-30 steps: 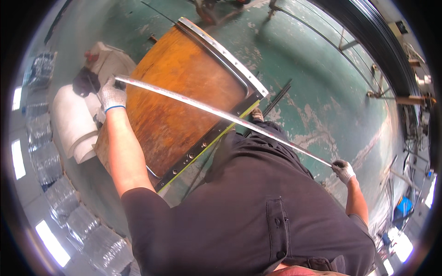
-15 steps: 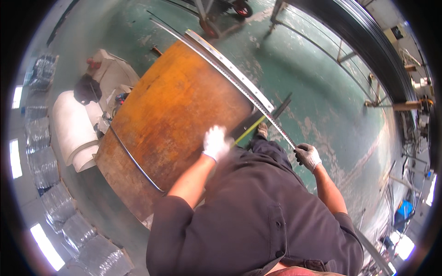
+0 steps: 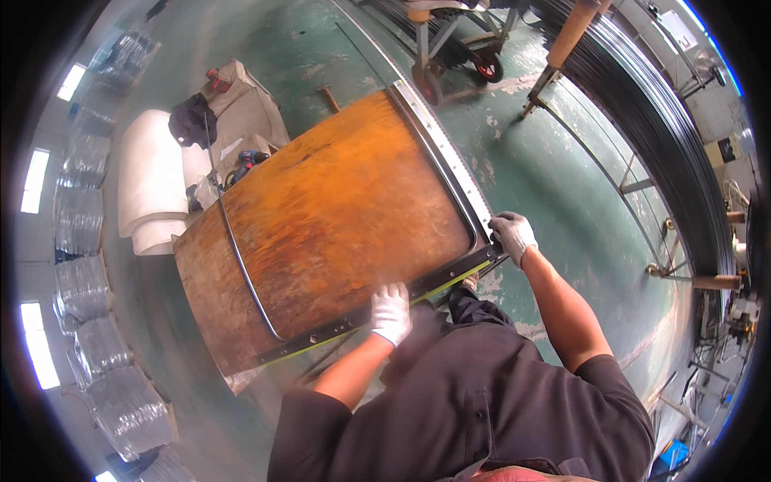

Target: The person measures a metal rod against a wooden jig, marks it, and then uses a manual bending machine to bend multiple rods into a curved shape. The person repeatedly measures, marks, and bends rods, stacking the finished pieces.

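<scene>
Silvery metal strip [image 3: 431, 111] runs from top centre along the right edge of the orange surface [image 3: 321, 209] to the right hand [image 3: 514, 234], which pinches its near end; the left hand [image 3: 391, 313] rests flat, lower centre. Held one-ended, it could skew if that grip twists.

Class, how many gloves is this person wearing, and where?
2: one white glove on the left hand, at the near edge of the brown table; another glove on the right hand, by its right corner.
</scene>
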Motion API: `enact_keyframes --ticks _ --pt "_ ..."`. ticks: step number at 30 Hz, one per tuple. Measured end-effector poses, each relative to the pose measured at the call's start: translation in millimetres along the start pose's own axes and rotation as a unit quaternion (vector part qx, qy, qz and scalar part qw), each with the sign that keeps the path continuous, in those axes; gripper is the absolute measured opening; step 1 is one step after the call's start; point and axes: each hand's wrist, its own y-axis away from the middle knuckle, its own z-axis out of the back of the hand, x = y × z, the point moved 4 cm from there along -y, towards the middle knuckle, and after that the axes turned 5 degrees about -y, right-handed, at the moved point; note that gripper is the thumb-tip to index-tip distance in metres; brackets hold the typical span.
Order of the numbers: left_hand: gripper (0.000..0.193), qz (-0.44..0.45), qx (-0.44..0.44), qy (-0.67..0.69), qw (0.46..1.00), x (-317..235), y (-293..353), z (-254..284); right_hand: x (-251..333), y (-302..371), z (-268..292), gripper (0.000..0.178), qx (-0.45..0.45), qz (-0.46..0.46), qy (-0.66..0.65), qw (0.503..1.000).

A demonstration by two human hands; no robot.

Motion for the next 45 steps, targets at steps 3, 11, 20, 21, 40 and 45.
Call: enact_keyframes --ticks 3,11,20,21,40,45 --pt "0.046 0.048 0.030 -0.026 0.998 -8.0 -11.7 -9.4 22.5 -32.9 -4.5 0.023 -0.022 -0.136 -0.187 0.973" --pt "0.039 0.075 0.026 -0.016 0.997 -13.3 -14.4 -2.8 44.1 -67.2 -21.5 0.016 -0.006 -0.227 -0.284 0.932" --pt "0.040 0.078 0.030 -0.014 0.996 -15.2 -15.0 6.5 36.8 -63.6 -30.2 0.011 0.010 -0.242 -0.315 0.918" --pt "0.039 0.076 0.028 -0.016 0.997 -15.3 -14.9 5.7 35.4 -61.8 -30.9 0.012 0.014 -0.242 -0.311 0.919" --pt "0.040 0.071 0.028 -0.012 0.997 -14.9 -14.0 2.7 22.8 -33.8 -38.1 0.010 -0.010 -0.238 -0.328 0.914" --pt "0.040 0.068 0.022 -0.014 0.997 -14.9 -14.8 -1.1 19.1 -32.6 -38.7 0.009 -0.016 -0.259 -0.344 0.902"
